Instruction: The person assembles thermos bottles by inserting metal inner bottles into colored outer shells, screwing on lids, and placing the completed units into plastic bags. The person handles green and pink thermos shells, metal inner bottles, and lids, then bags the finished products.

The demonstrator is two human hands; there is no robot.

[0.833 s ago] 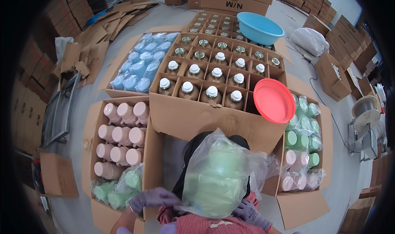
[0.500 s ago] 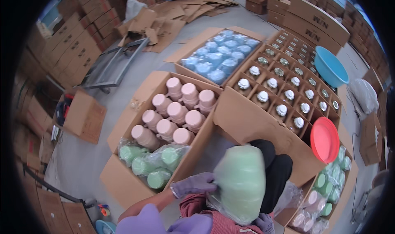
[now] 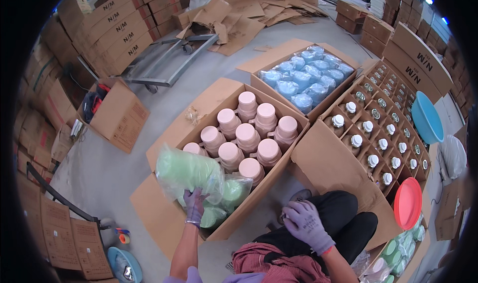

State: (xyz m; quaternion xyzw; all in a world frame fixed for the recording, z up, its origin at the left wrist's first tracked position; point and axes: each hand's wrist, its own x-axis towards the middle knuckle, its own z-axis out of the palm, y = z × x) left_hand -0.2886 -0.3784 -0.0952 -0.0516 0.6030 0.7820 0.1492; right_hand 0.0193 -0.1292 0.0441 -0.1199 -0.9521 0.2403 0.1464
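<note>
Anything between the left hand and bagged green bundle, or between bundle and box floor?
Nothing visible separates the left hand from the green bundle; they touch. Below it, other bagged green pieces lie in the box, apparently in the way; pink containers stand alongside.

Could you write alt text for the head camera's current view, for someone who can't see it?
A person's gloved left hand holds a bagged green item over an open carton of pink containers; the gloved right hand is by a black-clad knee. Beyond are blue bagged items and white-capped bottles.
</note>
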